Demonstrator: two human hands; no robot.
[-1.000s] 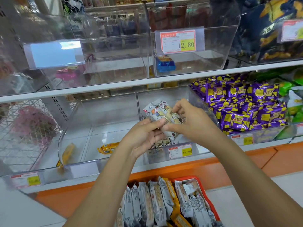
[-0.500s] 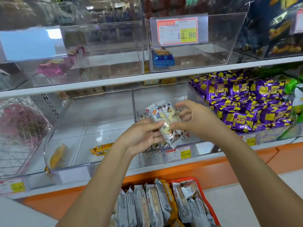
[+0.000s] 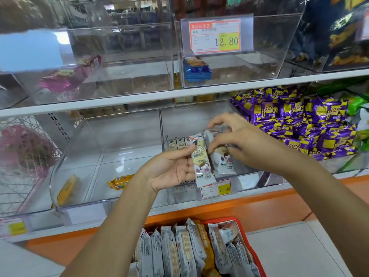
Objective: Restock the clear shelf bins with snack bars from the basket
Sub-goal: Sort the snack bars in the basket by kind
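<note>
Head camera view: the left hand (image 3: 171, 170), palm up and half open, holds a white cartoon-printed snack bar (image 3: 202, 159) between thumb and fingers. The right hand (image 3: 237, 144) pinches a second white cartoon bar (image 3: 220, 158) beside it, in front of the clear plastic shelf bin (image 3: 199, 120). Price tags read 12.80 (image 3: 215, 36) and 15.80 (image 3: 216, 188). More bars fill the red basket (image 3: 250, 246) below.

I could read 12.80 on the upper price tag (image 3: 216, 36), and 15.80 on the lower price tag (image 3: 216, 189), near the hands.
</note>
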